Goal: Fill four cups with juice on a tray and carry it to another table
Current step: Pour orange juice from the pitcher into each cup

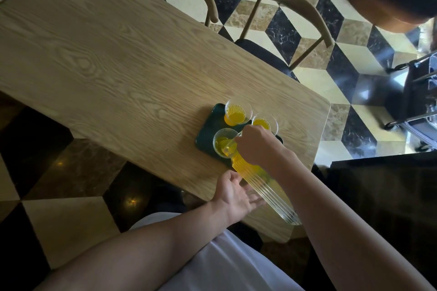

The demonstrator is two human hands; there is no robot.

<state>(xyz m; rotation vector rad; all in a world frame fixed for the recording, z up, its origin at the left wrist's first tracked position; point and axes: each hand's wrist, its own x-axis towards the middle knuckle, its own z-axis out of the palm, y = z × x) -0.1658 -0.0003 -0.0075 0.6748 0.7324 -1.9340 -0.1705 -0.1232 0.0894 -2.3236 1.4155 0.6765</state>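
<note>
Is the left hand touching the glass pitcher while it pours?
Touching. The head view shows the left hand open under the tilted pitcher, fingers against its ribbed side.

Right hand (pixel 255 146): fist closed, knuckles up, forearm reaching far and left. Left hand (pixel 236 194): palm up, fingers (pixel 256 199) spread, nearer, forearm extended rightward.

arms: bare, no sleeves | garment (pixel 227 264): white | wrists: unadorned
</note>
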